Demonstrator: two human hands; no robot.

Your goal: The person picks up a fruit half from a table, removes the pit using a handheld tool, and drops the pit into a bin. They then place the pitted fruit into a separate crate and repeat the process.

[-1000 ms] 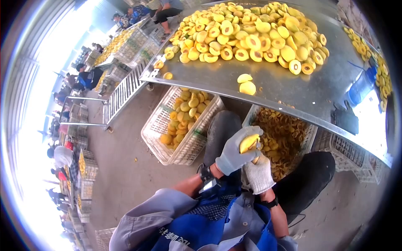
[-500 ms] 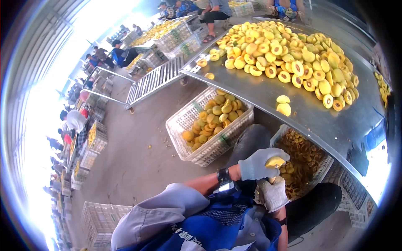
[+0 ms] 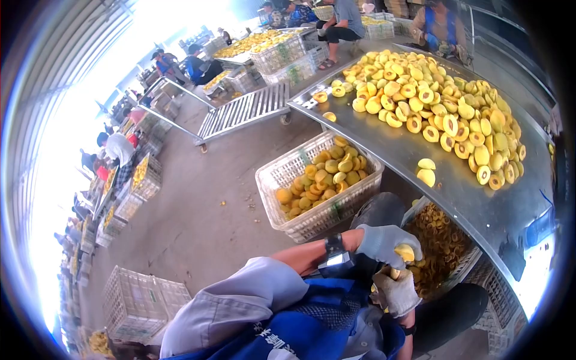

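Observation:
My left hand (image 3: 384, 243), in a grey glove, is closed around a yellow peach half (image 3: 406, 252) held over my lap. Just below it my right hand (image 3: 396, 292), in a white glove, is closed and pressed up against the fruit; what it grips is hidden. A white crate of whole yellow peaches (image 3: 318, 177) stands on the floor to the left of my knee. A second crate holding pits and scraps (image 3: 441, 240) sits under the table edge beside my hands.
A steel table (image 3: 480, 207) carries a big heap of halved peaches (image 3: 444, 102), with two halves (image 3: 426, 171) lying apart near me. Other people sit at tables and crates in the background. Empty white crates (image 3: 141, 300) stand on the concrete floor at left.
The view has swung left and back, so the table and crates have shifted right. My hands with the peach have dropped lower and closer to my body.

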